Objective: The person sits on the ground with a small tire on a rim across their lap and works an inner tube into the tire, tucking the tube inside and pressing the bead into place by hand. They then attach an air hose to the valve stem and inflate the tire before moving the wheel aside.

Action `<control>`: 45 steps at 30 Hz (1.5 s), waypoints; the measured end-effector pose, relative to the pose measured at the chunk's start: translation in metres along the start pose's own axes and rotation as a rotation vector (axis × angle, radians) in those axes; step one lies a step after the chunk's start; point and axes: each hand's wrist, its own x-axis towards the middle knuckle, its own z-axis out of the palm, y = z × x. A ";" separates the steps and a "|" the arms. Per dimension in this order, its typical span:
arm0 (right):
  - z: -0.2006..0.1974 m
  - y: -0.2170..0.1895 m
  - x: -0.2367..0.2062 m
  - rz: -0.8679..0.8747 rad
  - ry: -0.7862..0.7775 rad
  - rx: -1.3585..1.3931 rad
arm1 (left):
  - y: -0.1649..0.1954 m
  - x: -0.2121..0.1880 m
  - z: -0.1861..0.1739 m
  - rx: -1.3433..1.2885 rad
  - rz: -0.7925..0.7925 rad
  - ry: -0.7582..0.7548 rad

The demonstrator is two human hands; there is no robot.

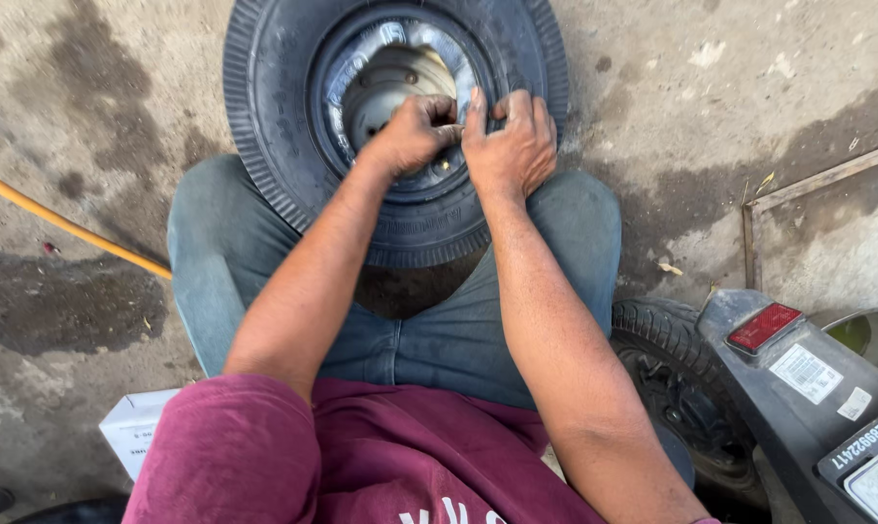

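Nearest, at the right, a scooter's rear mudguard with a red reflector stands over its own wheel; a white box sits at the near left. Farther out, a small black tyre rests between the person's knees on the concrete floor. The left hand curls its fingers over the tyre's inner edge, gripping it. The right hand presses just beside it, fingers bent on the rubber. A yellow hose crosses the floor at left.

Both hands grip the black tyre's inner edge.
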 end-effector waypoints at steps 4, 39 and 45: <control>0.005 0.006 -0.001 -0.008 -0.006 -0.011 | 0.000 0.001 0.001 0.012 -0.132 -0.026; 0.005 0.002 -0.004 -0.009 0.003 -0.034 | 0.068 -0.091 0.048 0.753 -0.192 0.141; 0.005 0.009 -0.012 -0.042 0.071 -0.015 | 0.104 -0.141 0.042 0.968 -0.255 -0.066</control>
